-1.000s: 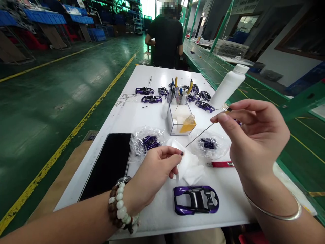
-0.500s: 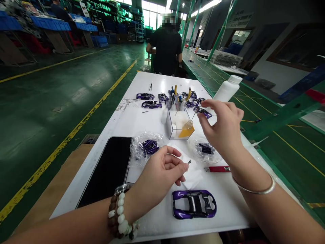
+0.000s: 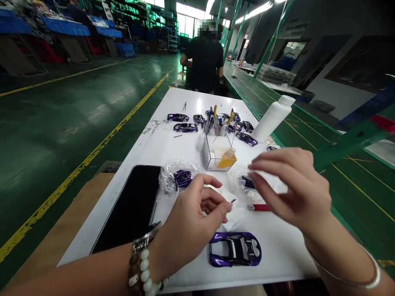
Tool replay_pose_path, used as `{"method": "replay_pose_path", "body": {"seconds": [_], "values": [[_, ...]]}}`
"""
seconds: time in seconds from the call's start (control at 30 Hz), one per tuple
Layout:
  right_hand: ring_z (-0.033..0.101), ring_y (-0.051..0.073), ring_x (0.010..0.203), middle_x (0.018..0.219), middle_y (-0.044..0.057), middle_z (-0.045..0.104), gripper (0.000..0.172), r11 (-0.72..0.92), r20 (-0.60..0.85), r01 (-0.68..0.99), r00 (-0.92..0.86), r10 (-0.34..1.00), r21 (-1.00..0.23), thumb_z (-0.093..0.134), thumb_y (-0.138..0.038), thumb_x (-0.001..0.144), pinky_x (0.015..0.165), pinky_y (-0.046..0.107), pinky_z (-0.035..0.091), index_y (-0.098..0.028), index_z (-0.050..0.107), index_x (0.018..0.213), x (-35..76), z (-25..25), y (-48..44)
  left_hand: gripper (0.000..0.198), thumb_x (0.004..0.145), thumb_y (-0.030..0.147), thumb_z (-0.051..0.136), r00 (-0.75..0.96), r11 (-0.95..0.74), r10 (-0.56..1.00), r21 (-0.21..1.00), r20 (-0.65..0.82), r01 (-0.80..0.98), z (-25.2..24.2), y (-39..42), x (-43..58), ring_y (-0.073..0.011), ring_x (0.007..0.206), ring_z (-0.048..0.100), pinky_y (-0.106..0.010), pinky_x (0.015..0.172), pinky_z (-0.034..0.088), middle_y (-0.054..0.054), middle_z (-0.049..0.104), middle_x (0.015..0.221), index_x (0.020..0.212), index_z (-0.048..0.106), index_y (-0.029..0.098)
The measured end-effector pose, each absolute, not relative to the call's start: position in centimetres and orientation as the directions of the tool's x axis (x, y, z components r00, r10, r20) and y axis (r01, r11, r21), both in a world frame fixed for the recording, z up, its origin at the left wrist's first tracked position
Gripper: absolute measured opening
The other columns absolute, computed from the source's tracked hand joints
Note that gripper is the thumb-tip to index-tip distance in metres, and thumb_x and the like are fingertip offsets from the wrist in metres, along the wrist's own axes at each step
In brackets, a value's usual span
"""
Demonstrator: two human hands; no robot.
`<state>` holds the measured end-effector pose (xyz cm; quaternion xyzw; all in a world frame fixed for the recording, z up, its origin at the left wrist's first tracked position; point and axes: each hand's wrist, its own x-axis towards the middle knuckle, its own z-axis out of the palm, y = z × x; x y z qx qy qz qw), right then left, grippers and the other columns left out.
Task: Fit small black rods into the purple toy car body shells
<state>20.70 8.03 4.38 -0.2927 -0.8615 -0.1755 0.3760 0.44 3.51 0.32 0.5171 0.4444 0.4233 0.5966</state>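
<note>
fingers on the left hand, what are they doing?
— closed, thumb and forefinger pinching a tiny dark part that pokes out at the tip, just above a white wipe.

and the right hand?
— raised over a clear plastic bag of purple pieces, its fingers curled and slightly apart. it's blurred, so i can't tell whether it's holding anything.

what's on the counter near them?
— a purple toy car shell lies just below the wipe, with a red-handled tool near it. a second bag and a black phone sit to the left.

further up?
— a clear acrylic box holds a small bottle of orange liquid, and a white plastic bottle stands past it.
</note>
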Motion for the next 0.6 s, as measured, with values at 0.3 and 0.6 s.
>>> {"method": "replay_pose_path", "body": {"seconds": [0.3,0.6], "values": [[0.059,0.021,0.089,0.095,0.005,0.074,0.015,0.779,0.625,0.621,-0.644,0.442,0.089,0.065,-0.012,0.091,0.077,0.040,0.039,-0.020,0.070,0.103,22.9,1.6,2.5,0.028,0.086,0.024,0.067,0.445,0.177,0.882,0.984,-0.155,-0.008,0.9,3.0,0.4,-0.0103,0.063,0.064,-0.021,0.059,0.051,0.007,0.069,0.074,0.103,0.045,0.024],[0.057,0.022,0.087,0.095,-0.002,0.075,0.019,0.736,0.538,0.672,-0.593,0.599,-0.079,0.066,-0.014,0.089,0.080,0.043,0.037,-0.026,0.070,0.103,23.2,0.5,-0.3,0.025,0.088,0.022,0.065,0.606,0.155,0.776,0.984,-0.175,0.086,0.9,2.6,0.6,-0.0101,0.065,0.061,-0.018,0.061,0.048,0.007,0.067,0.074,0.106,0.048,0.026]]}}
